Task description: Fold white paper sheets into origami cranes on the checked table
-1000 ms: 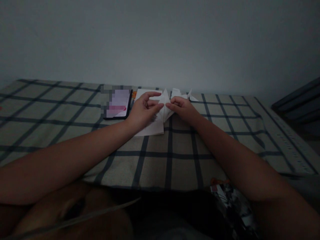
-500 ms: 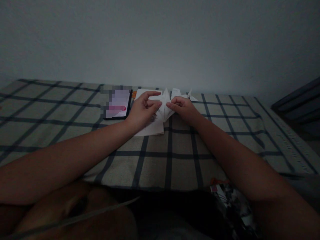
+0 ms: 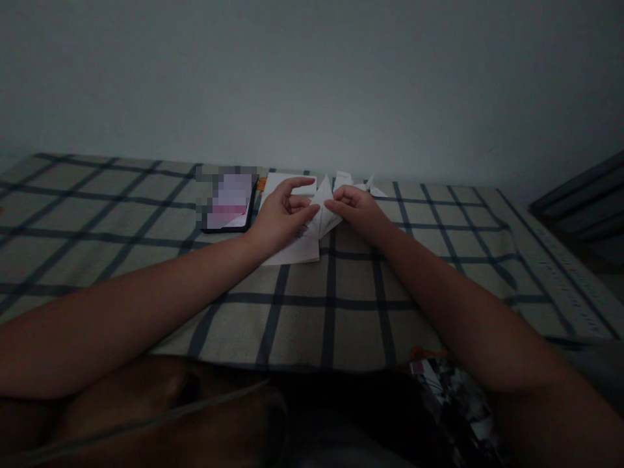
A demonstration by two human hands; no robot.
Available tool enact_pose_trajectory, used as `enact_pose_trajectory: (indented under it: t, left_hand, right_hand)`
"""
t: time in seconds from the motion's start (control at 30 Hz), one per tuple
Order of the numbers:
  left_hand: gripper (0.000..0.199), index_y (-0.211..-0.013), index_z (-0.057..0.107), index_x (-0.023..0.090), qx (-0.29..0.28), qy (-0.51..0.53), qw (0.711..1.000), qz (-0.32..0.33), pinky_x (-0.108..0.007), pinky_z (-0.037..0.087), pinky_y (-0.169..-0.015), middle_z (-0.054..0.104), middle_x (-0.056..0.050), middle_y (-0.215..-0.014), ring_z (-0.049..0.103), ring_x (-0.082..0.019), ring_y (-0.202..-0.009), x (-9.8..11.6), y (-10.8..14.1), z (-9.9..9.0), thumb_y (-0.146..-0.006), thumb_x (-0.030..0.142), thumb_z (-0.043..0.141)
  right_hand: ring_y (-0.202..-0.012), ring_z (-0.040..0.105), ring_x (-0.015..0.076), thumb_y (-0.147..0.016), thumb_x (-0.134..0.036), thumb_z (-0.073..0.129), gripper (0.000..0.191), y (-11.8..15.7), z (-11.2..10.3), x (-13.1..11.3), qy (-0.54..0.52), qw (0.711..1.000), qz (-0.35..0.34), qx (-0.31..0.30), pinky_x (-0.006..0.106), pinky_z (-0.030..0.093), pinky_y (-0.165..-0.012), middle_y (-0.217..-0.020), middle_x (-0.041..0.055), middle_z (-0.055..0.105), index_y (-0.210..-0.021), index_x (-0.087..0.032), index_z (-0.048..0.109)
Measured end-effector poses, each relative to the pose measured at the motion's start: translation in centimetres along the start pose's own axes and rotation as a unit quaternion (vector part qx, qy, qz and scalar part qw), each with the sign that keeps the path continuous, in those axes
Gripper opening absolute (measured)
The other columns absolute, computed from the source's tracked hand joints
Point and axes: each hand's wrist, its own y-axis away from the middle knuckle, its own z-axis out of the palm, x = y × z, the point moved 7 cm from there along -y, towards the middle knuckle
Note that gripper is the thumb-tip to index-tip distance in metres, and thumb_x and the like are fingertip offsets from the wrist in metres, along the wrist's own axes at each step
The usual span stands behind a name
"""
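Note:
A folded piece of white paper (image 3: 322, 218) with a pointed top stands between my hands. My left hand (image 3: 287, 205) pinches its left side with thumb and fingers, while the index finger stretches out above. On the other side, my right hand (image 3: 355, 205) has its thumb and curled fingers closed on the paper's right edge. Beneath my left hand lies a white sheet or pad (image 3: 297, 253), partly covered by the hand. Just behind my right hand is another folded white paper shape (image 3: 375, 188) with sharp points.
A phone (image 3: 229, 201) with a lit screen lies left of my hands, beside a small orange item (image 3: 262, 184). Checked cloth (image 3: 302, 331) covers the table, which meets a plain wall (image 3: 312, 84). A brown rounded shape (image 3: 146, 416) and a patterned item (image 3: 453, 403) are near my body.
The folded paper has tilted slightly, its tip shifting a little right and down. My left thumb has moved slightly right and down. The brown shape at the bottom has shifted.

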Motion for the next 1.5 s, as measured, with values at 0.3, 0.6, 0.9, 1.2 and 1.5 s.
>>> enact_pose_trajectory:
  t: [0.3,0.6,0.9,1.2,1.5]
  left_hand:
    - [0.063,-0.126,0.054,0.021,0.002,-0.011,1.0,0.007,-0.019,0.039,-0.044,0.063,0.005,-0.069,0.053,-0.008,-0.046,0.1,0.0,0.1,-0.07,0.032,0.08]
    - [0.057,-0.119,0.056,0.021,0.026,0.006,1.0,-0.002,-0.02,0.043,-0.047,0.067,0.004,-0.071,0.056,-0.009,-0.049,0.3,0.1,-0.2,-0.069,0.031,0.081]
    - [0.06,-0.124,0.054,0.021,0.016,0.001,1.0,0.002,-0.021,0.043,-0.047,0.065,0.005,-0.069,0.057,-0.01,-0.049,0.2,0.0,-0.1,-0.07,0.032,0.079]
    - [0.057,-0.121,0.054,0.021,0.039,0.004,0.999,0.016,-0.022,0.046,-0.051,0.066,0.004,-0.073,0.061,-0.011,-0.055,0.6,0.1,-0.2,-0.07,0.03,0.078]
    - [0.054,-0.115,0.056,0.021,0.03,-0.009,0.999,0.029,-0.021,0.045,-0.05,0.062,0.006,-0.068,0.058,-0.01,-0.054,0.7,-0.2,-0.2,-0.068,0.03,0.08]
  right_hand:
    - [-0.06,0.04,0.0102,-0.078,-0.056,0.072,0.042,-0.2,0.3,1.0,0.0,1.0,0.007,-0.021,0.025,0.029,-0.054,-0.066,-0.0046,0.046,-0.075,-0.02,0.05]
    - [-0.062,0.041,0.011,-0.078,-0.06,0.07,0.044,-0.1,0.4,0.8,-0.007,1.0,0.017,-0.022,0.025,0.031,-0.055,-0.067,-0.0039,0.049,-0.077,-0.02,0.052]
    - [-0.06,0.038,0.0104,-0.078,-0.059,0.071,0.044,-0.1,0.2,0.7,0.012,1.0,0.009,-0.016,0.025,0.029,-0.054,-0.064,-0.0043,0.045,-0.073,-0.02,0.05]
    - [-0.06,0.04,0.0103,-0.081,-0.055,0.068,0.04,0.1,0.3,0.0,0.0,1.0,0.009,-0.03,0.025,0.035,-0.056,-0.064,-0.0043,0.046,-0.074,-0.02,0.052]
    - [-0.063,0.05,0.0118,-0.079,-0.057,0.068,0.04,0.0,0.4,0.2,-0.002,0.999,0.017,-0.031,0.025,0.044,-0.058,-0.067,-0.0024,0.053,-0.075,-0.019,0.054]
